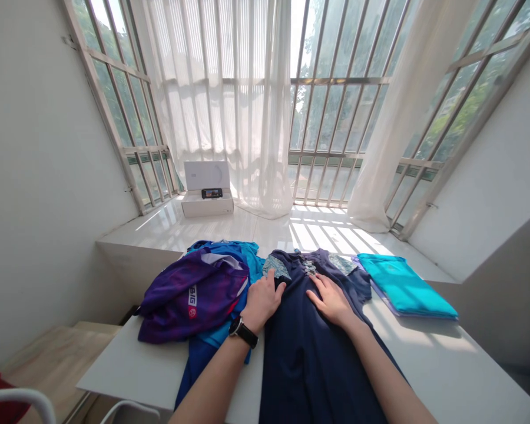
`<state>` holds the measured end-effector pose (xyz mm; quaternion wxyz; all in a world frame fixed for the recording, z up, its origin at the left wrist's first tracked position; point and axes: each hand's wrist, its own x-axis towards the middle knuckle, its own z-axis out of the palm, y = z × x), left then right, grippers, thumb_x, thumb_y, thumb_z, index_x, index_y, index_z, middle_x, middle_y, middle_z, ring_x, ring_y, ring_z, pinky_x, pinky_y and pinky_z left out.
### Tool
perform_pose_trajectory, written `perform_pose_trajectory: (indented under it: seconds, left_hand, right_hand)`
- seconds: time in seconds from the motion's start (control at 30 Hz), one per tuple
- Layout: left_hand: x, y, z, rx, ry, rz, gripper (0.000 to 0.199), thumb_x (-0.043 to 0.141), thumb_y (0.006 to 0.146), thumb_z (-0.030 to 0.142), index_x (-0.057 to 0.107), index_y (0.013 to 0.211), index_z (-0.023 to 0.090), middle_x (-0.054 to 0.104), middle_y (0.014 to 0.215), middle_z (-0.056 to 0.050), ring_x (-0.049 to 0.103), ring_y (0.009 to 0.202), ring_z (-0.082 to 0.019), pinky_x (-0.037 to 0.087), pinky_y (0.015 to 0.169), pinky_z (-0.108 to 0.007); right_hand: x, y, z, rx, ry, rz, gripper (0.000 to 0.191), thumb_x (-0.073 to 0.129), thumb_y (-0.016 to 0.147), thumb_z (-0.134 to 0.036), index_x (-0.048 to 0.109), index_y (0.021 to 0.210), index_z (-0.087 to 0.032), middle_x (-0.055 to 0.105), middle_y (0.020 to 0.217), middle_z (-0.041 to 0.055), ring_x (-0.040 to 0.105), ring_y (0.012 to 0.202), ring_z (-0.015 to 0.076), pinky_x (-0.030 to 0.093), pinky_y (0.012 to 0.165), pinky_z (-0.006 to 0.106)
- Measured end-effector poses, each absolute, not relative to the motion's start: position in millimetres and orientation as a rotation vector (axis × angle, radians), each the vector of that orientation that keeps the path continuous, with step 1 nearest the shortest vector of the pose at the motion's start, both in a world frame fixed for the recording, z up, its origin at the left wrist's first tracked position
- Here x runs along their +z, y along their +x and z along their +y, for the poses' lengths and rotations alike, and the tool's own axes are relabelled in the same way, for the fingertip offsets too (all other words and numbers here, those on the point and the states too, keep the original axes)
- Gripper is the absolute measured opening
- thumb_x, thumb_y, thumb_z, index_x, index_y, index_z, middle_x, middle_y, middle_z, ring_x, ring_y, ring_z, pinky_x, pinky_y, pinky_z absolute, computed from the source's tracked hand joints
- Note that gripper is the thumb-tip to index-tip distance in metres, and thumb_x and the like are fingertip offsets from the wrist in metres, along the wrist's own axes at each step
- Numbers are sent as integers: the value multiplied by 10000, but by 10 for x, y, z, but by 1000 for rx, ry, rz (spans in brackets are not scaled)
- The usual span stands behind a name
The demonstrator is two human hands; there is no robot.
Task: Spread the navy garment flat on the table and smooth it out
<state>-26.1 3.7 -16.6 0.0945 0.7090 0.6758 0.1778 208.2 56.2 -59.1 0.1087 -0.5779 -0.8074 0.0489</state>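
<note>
Navy embroidered garment lying flat on a white table, beside a purple jersey, under left hand and right hand, fingers splayed wide, gripping nothing. Smoothing appears in hand; the rumpled collar end seems to call for flattening next.

Right, the purple sports jersey is showing the clearest print in the room: white capitals are running along its fabric, spelling "BIG", with a small red round badge sitting just below them. Over on the white box lid, a faint grey mark is showing, but it's staying too small to read. The black wristwatch is turning its dial away, giving us nothing legible there.
</note>
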Motion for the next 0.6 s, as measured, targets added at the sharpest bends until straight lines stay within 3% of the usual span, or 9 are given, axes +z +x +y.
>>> perform_pose_trajectory:
  seconds: [0.17,0.3,0.4,0.6]
  left_hand:
    - [-249,-248,84,580,2210,1889,522,432,1011,479,465,1469,231,674,1252,-132,586,1206,-329,458,1002,-441]
    - [-313,-231,152,674,2117,1789,542,436,1005,472,446,1474,200,600,1373,-138,544,1286,-306,428,1071,-424]
    - [-335,-218,212,729,2024,1774,545,443,998,460,454,1456,164,556,1404,-167,543,1301,-294,430,1082,-400]
    - [-392,-228,324,743,1901,1717,575,433,998,495,411,1496,208,558,1420,-154,581,1279,-279,442,1076,-385]
  right_hand:
    - [-588,2074,553,161,-1694,-2367,588,413,973,-466,521,1455,-146,489,1534,163,417,1433,305,298,1195,442]
    - [-603,2070,551,155,-1703,-2369,590,407,977,-461,515,1458,-137,476,1544,166,408,1436,310,292,1197,445]
    - [-613,2074,551,151,-1699,-2377,591,409,980,-459,515,1460,-130,477,1544,161,412,1432,310,292,1196,438]
    - [-632,2081,555,145,-1697,-2378,577,408,983,-451,523,1454,-138,477,1544,157,412,1433,303,302,1190,433]
